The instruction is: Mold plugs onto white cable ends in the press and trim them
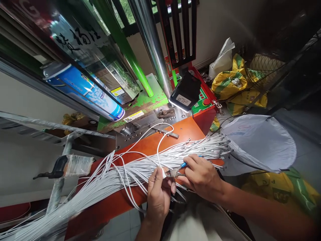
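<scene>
From where I stand, a thick bundle of white cables (100, 184) sprawls across the orange tabletop (192, 129), trailing off its left end. It is probably laid lengthwise so that the loose tips gather at the right, within easy reach. One cable (158, 150) loops up out of the pile and comes down to the left hand (157, 192), its white plug (164, 174) standing over the near edge of the tabletop, in front of the bundle. The left thumb and fingers pinch that plug, likely to steady it against the blue-handled pliers (184, 164), whose metal nose meets it from the right.

The right hand (200, 174) has its fingers curled around the pliers' handles, knuckles up; whether they squeeze hard, I cannot tell. Its forearm slants in from the lower right, while the left forearm rises steeply from below, wrist upright and thumb uppermost, so the two hands nearly meet.

Past the cable tips, a white bag (263, 144) gapes on a hoop, perhaps kept open for dropping things in. A black lamp (184, 90) hangs behind, glowing along its lower edge, presumably angled to light the tabletop.
</scene>
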{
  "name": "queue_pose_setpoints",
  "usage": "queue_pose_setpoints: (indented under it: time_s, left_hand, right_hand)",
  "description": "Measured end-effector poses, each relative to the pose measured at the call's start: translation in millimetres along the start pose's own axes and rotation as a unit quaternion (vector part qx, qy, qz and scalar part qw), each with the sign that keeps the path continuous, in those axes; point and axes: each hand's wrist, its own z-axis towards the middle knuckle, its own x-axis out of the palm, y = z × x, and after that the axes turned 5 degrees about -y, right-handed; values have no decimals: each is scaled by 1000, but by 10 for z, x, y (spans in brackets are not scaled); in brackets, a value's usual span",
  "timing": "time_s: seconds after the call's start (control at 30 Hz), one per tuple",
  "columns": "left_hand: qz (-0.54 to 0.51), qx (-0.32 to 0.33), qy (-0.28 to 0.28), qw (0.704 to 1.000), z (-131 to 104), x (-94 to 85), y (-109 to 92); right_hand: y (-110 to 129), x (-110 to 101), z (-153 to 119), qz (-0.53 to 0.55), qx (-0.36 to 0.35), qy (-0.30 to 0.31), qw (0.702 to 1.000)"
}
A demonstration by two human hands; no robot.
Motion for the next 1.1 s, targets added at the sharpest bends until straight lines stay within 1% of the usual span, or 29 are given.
queue_pose_setpoints:
  time_s: [0.1,0.2,0.27,0.37,0.47,0.53,0.63,0.73,0.9,1.0,1.1]
  left_hand:
    - [9,21,-16,1000,-13,41,5]
    - [48,82,-36,995,-18,73,33]
    - [70,112,-45,990,-16,79,52]
    - [101,130,-42,985,-12,61,58]
    - [124,132,-24,983,-9,33,40]
    - [120,124,-17,985,-6,23,31]
    - [98,116,-21,988,0,21,36]
    - [89,108,-23,990,11,15,41]
    - [94,98,-6,991,26,-13,11]
    - [98,98,-1,990,30,-22,16]
    - [91,100,-9,991,43,-32,44]
  right_hand:
    - [1,26,-14,-7,3,-6,1000]
    - [34,74,-55,-9,30,-11,999]
    - [54,101,-78,-11,46,-11,999]
    - [66,127,-106,-4,48,-7,999]
    - [67,132,-127,7,49,-5,999]
    - [67,118,-122,6,54,-10,998]
    - [56,74,-68,-5,55,-14,998]
    - [25,42,-3,-14,48,-2,999]
    - [-22,87,-23,-7,8,-2,1000]
    - [-21,114,-45,-2,18,-6,1000]
    - [-33,100,0,-15,21,-15,1000]
